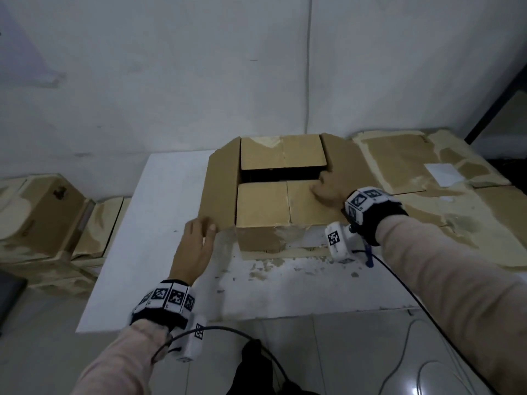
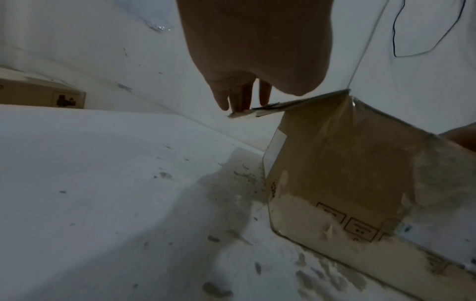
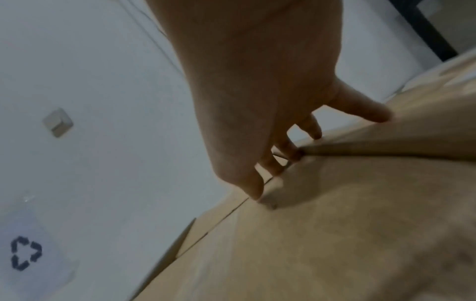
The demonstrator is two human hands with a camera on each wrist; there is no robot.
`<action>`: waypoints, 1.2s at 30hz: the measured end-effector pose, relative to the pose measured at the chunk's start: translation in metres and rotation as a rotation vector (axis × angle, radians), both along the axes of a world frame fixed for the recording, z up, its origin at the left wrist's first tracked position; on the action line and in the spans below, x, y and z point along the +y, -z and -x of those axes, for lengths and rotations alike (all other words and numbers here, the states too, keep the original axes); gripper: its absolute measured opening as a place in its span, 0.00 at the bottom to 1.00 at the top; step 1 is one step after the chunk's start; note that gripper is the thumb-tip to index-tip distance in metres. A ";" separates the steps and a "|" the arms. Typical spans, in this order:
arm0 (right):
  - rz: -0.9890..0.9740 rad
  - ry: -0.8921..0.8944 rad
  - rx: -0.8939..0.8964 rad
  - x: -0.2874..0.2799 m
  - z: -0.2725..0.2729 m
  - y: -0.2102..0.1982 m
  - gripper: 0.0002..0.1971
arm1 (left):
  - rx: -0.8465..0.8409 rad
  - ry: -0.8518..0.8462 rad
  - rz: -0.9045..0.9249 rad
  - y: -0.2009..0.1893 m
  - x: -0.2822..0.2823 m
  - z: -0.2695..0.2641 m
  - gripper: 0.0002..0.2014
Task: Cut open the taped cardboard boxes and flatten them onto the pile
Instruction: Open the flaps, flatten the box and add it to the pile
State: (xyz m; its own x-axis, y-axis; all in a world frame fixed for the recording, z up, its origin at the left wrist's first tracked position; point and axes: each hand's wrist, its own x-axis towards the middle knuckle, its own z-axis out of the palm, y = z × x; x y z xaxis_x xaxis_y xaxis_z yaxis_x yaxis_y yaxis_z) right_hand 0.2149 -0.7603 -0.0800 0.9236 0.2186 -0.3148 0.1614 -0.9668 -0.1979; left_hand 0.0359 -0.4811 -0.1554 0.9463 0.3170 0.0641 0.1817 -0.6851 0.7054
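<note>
A brown cardboard box (image 1: pixel 262 206) stands on the white table (image 1: pixel 159 223) with its top flaps cut open and a dark gap between the two inner flaps. At the near corner of the outward-folded left flap (image 1: pixel 221 189) is my left hand (image 1: pixel 199 235). In the left wrist view its straight fingers (image 2: pixel 239 97) touch that flap's edge (image 2: pixel 270 108). My right hand (image 1: pixel 328 189) lies spread on the box top. In the right wrist view its fingertips (image 3: pixel 257 193) press on the near inner flap (image 3: pixel 360 213) and the right flap.
A pile of flattened cardboard (image 1: pixel 413 166) lies to the right of the box. Taped boxes (image 1: pixel 42 212) stand at the left, beside the table. A blue cutter (image 1: pixel 368 256) lies on the table under my right wrist. A white wall stands close behind.
</note>
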 end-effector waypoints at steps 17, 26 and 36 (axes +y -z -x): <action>-0.406 -0.170 -0.009 -0.024 0.051 -0.148 0.16 | 0.093 0.654 -0.255 -0.029 -0.006 -0.040 0.33; -0.172 -0.297 -0.301 0.052 -0.027 -0.095 0.11 | -0.111 0.646 -0.357 -0.007 -0.009 -0.039 0.37; 0.322 -0.373 -0.139 0.110 -0.089 -0.001 0.56 | 0.197 0.640 -0.210 -0.034 0.059 -0.101 0.31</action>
State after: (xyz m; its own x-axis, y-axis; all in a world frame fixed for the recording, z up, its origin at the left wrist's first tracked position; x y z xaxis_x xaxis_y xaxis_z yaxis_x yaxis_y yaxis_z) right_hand 0.3034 -0.6504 -0.0791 0.8394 0.4533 -0.2998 0.5104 -0.8470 0.1486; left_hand 0.1370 -0.4218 -0.1212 0.9431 -0.3065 -0.1289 -0.1918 -0.8181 0.5422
